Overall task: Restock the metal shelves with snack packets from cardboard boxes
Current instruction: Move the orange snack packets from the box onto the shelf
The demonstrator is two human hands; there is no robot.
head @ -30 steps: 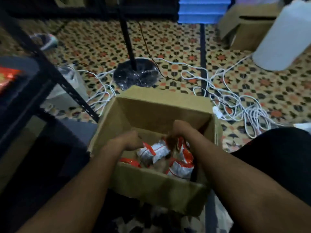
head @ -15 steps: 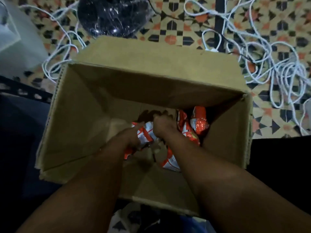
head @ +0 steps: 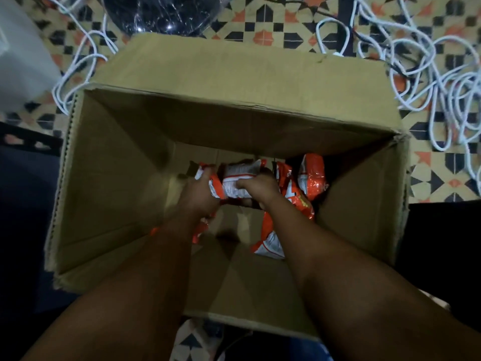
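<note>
Deep in the cardboard box [head: 125,178], the left hand [head: 200,194] gripped one end of a snack packet [head: 235,182]; the right hand [head: 260,190] pinched its other end; more packets [head: 311,178] lay rightward; likely light, crinkly, slippery, best held by the edges.

floor [head: 273,27]: patterned orange-black tiles | white cables [head: 429,82] tangled right | light: dim
</note>
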